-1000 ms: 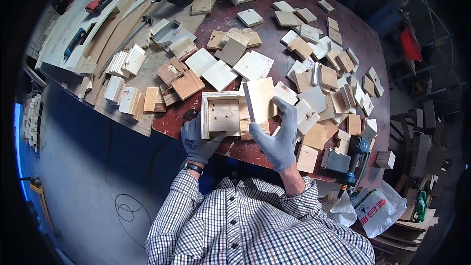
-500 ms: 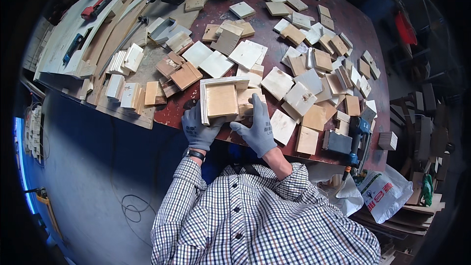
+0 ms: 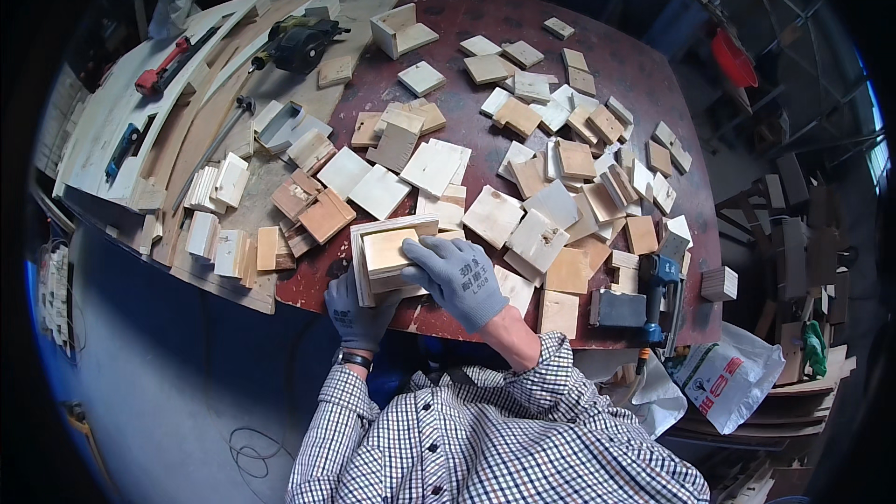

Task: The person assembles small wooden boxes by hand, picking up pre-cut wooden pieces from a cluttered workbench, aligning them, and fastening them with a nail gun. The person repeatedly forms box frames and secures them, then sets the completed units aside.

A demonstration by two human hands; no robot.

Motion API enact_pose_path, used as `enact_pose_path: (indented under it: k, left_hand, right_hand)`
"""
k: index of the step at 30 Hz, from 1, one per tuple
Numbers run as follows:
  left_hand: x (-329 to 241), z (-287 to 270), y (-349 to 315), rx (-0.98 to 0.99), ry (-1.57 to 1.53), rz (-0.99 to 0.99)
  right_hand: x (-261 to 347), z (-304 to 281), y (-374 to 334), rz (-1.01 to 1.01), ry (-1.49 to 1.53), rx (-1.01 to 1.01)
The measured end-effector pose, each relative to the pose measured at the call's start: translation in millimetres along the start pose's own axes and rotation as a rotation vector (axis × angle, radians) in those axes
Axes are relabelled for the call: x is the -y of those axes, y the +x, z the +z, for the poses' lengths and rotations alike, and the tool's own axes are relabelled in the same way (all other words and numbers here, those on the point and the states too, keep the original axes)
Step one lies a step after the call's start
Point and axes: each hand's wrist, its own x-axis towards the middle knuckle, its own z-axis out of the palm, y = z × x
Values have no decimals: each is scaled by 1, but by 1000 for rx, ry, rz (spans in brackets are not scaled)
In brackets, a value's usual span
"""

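Note:
Near the table's front edge, my gloved left hand (image 3: 359, 313) grips a corner piece of joined pale boards (image 3: 397, 225) from below and the left. Its fingers are mostly hidden under the wood. A light wooden block (image 3: 386, 250) sits inside the angle of the two boards. My gloved right hand (image 3: 459, 280) reaches over from the right and closes on this block, fingers on its upper face. Whether block and boards are fastened together I cannot tell. Just beyond lie flat wood pieces (image 3: 381, 190) and a stack of browner blocks (image 3: 327, 217).
Many loose wood squares (image 3: 492, 214) cover the red table (image 3: 457, 9). A blue nail gun (image 3: 661, 285) lies at the right edge. On the left boards are a black power tool (image 3: 299, 42), a hammer (image 3: 213, 145) and a red tool (image 3: 164, 67). A white sack (image 3: 728, 378) is at lower right.
My right hand has moved from beside the wood onto the block's upper face. The corner piece has shifted left and tilted in my left hand. The whole view has shifted slightly.

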Motion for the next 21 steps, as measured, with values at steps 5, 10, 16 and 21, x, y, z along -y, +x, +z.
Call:
enact_pose_path:
  k: [5, 10, 16, 21]
  left_hand:
    - [-8, -7, 3, -51, 11, -22]
    - [-6, -3, 5, -42, -17, -9]
    - [-6, -7, 5, 16, -3, -37]
    - [-5, -12, 2, 85, -28, -60]
  right_hand:
    - [-18, -70, 34, 249, 402, -198]
    - [-157, -46, 107, 293, -60, -193]
    - [-193, -3, 161, 374, -559, 176]
    - [-163, 44, 202, 24, -304, 165]
